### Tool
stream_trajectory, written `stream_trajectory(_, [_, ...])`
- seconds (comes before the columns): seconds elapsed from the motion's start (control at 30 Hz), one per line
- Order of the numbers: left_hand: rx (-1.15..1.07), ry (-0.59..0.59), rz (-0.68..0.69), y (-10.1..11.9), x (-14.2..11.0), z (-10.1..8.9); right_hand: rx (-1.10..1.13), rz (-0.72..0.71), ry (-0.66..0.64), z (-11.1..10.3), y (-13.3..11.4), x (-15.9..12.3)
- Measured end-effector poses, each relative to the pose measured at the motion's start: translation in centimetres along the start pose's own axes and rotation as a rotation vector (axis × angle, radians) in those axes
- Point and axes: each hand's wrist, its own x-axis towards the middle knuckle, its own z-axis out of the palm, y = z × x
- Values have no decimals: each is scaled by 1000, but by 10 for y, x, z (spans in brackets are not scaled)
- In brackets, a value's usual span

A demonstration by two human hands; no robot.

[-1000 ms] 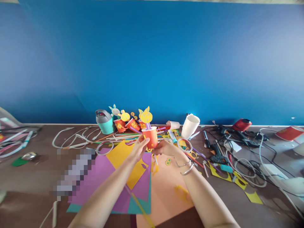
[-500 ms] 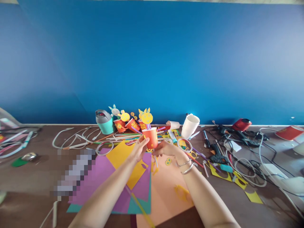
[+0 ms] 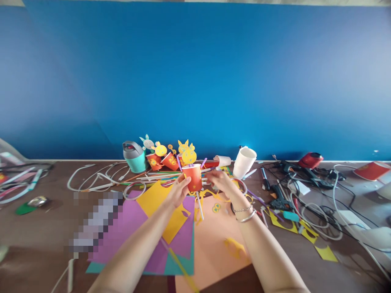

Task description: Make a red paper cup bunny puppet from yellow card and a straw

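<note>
My left hand [image 3: 179, 191] is closed around the left side of a red paper cup [image 3: 194, 179], held upright above the papers. A yellow paper animal head [image 3: 189, 155] with ears sits just over the cup's rim, and purple strips stick out at both sides. A pale straw [image 3: 199, 207] hangs from beneath the cup. My right hand [image 3: 222, 181], with a bracelet and a bangle at the wrist, is just right of the cup, apart from the straw. Its fingers are loosely bent and slightly apart, with nothing visible in them.
Several decorated red cups [image 3: 171, 161] and a teal container [image 3: 134, 158] stand along the blue wall. White cups [image 3: 244, 162] are to the right. Purple paper [image 3: 122, 232], yellow paper [image 3: 174, 228] and peach paper [image 3: 210, 252] lie in front. Glue guns [image 3: 279, 199] and cables crowd the right side.
My right hand has moved up and right from under the cup, leaving the straw. The yellow head has dropped closer to the rim, and the purple strips now spread at the sides.
</note>
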Motion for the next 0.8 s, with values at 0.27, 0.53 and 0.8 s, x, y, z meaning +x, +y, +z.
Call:
stream_trajectory(0.27, [9, -60, -30, 0, -5, 6, 537, -131, 222, 5, -19, -7])
stream_trajectory(0.53, [39, -173, -56, 9, -13, 18, 683, -74, 203, 4, -26, -12])
stream_trajectory(0.8, [-3, -94, -15, 10, -11, 16, 519, -99, 164, 0, -24, -16])
